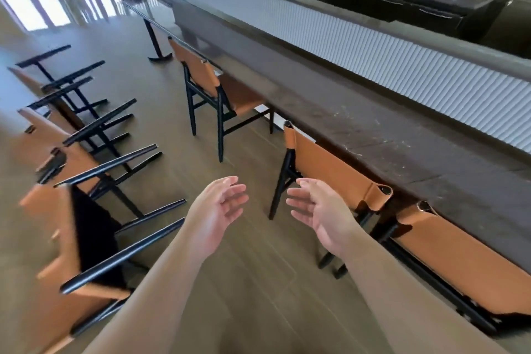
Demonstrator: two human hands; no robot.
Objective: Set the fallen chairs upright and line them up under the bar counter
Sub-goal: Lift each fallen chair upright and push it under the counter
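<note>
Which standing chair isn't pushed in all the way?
The far tan leather chair with black legs: its seat sticks out from the dark bar counter. The two nearer ones sit tucked under.

Chairs (330, 169): tan leather-like seats and backs, smooth, on matt black frames. Counter (373, 129): dark, stone-like top, scuffed; white ribbed panel (402, 66). Floor (253, 282): wood-look planks, low sheen.

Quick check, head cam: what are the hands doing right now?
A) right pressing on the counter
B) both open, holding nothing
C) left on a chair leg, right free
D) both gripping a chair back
B: the left hand and right hand hang over the floor with relaxed fingers, beside the nearest upright chair without touching it.
</note>
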